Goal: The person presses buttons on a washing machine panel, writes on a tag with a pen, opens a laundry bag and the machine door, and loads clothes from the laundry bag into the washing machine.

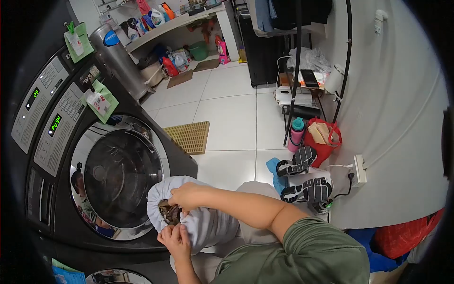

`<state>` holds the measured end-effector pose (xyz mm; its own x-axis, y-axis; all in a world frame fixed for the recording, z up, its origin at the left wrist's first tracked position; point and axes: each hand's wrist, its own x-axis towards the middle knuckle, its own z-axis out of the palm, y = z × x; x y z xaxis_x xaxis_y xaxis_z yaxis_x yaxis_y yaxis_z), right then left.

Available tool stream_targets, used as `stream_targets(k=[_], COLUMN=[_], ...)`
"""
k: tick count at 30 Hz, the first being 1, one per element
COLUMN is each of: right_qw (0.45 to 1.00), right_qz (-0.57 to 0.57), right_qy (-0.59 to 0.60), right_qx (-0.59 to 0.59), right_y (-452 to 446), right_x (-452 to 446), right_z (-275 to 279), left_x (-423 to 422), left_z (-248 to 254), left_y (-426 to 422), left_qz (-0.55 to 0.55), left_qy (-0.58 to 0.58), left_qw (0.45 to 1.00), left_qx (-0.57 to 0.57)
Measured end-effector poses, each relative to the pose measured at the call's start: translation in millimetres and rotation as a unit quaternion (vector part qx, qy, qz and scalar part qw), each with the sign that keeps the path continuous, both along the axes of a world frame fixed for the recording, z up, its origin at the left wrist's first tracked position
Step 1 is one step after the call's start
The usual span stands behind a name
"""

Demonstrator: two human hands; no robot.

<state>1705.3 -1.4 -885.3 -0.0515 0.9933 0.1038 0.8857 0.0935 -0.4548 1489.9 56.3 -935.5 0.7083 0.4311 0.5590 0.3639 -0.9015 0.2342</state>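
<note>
A light grey cloth bag (215, 229) lies against my lap, its gathered mouth facing the washing machine. Dark brown, crumpled contents (169, 212) show in the opening. My right hand (188, 195) is closed on the upper part of the rim, with its fingertips partly inside the mouth. Lower down, my left hand (176, 240) has its fingers bent and pressed on the rim's near edge. Just beyond the bag stands a dark front-loading machine (182, 161) with a round glass door (124, 177), which is closed.
A yellow slatted mat (190, 137) lies on the white tiles. To the right are black-and-white shoes (314, 189), a pink bottle (296, 135), a red bag (321, 151), and a wall socket with cables (359, 170). Detergent bottles (157, 18) line a shelf at the back.
</note>
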Motion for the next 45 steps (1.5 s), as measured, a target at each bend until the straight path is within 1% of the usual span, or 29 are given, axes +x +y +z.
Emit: stream_targets(k=[2,3,6,7,10,11,14,17,18,20,21,22,24,25,26,28,29,31,32,33,34,35,36,37,38,39,42,43,45], right_qw=[0.992,0.981,0.974,0.976,0.988,0.984,0.995,0.980,0.960,0.912,0.926,0.940,0.958,0.949,0.939,0.948,0.952,0.944,0.893,0.859,0.791,0.700,0.644,0.598,0.591,0.585,0.577,0.583,0.570], right_qz=[0.044,0.067,0.048,0.036,-0.049,-0.049,0.029,-0.038,-0.062,-0.131,-0.155,-0.094,0.028,0.018,0.008,-0.007,-0.013,-0.095,-0.266,-0.381,-0.487,-0.578,-0.616,-0.663,-0.715,-0.751,-0.774,-0.782,-0.801], right_qy=[0.113,0.170,0.210,0.150,-0.046,-0.074,0.006,0.170,0.222,0.271,0.238,0.220,0.181,0.223,0.264,0.256,0.252,0.209,0.343,0.275,0.205,0.187,0.148,0.035,-0.002,-0.004,-0.116,-0.103,-0.119], right_qx=[-0.038,-0.058,-0.067,-0.155,-0.141,-0.156,-0.095,0.097,0.161,0.279,0.250,0.242,0.222,0.221,0.221,0.188,0.172,0.238,0.123,0.203,0.307,0.375,0.428,0.449,0.375,0.307,0.233,0.197,0.140], right_y=[6,9,18,19,3,5,1,-4,-7,-33,-43,-44,-47,-58,-75,-104,-120,-162,-189,-215,-242,-272,-301,-332,-356,-374,-384,-380,-367], right_x=[17,22,23,20,-10,-16,-5,19,28,32,32,30,12,-6,-18,-8,2,55,82,125,170,225,267,319,344,377,432,441,448], right_z=[-5,-11,-20,-17,4,5,9,12,12,30,35,29,8,3,5,14,15,12,21,5,-4,-23,-30,-56,-57,-68,-87,-85,-79], left_x=[-2,0,12,14,15,12,3,-1,0,6,5,11,38,54,65,82,90,98,100,99,98,102,107,108,109,109,112,108,106], left_z=[3,6,28,35,31,30,27,7,0,8,12,23,48,45,49,56,54,65,70,65,59,55,50,39,26,15,-2,-8,-10], left_y=[7,11,1,-9,-21,-21,-23,-11,-10,-19,-17,-21,-35,-39,-44,-53,-50,-40,-26,-3,17,26,32,39,47,53,53,58,62], left_qz=[0.029,0.042,0.015,-0.002,-0.046,-0.048,-0.061,-0.061,-0.039,0.006,-0.009,-0.053,-0.141,-0.204,-0.224,-0.261,-0.284,-0.252,-0.232,-0.210,-0.186,-0.116,-0.102,-0.103,-0.104,-0.113,-0.083,-0.084,-0.082], left_qy=[0.025,0.016,0.022,0.009,-0.026,-0.023,-0.038,-0.019,-0.047,-0.099,-0.077,-0.098,-0.138,-0.189,-0.191,-0.190,-0.242,-0.321,-0.353,-0.362,-0.371,-0.396,-0.408,-0.400,-0.393,-0.390,-0.415,-0.410,-0.406], left_qw=[0.997,0.997,1.000,1.000,0.998,0.999,0.997,0.992,0.992,0.989,0.993,0.987,0.967,0.932,0.910,0.855,0.819,0.739,0.699,0.667,0.634,0.637,0.627,0.637,0.647,0.631,0.616,0.616,0.620], left_qx=[-0.067,-0.067,-0.009,0.001,0.016,-0.002,0.019,-0.108,-0.109,-0.112,-0.090,-0.114,-0.159,-0.232,-0.291,-0.405,-0.435,-0.536,-0.577,-0.616,-0.653,-0.652,-0.656,-0.651,-0.645,-0.661,-0.664,-0.668,-0.666])
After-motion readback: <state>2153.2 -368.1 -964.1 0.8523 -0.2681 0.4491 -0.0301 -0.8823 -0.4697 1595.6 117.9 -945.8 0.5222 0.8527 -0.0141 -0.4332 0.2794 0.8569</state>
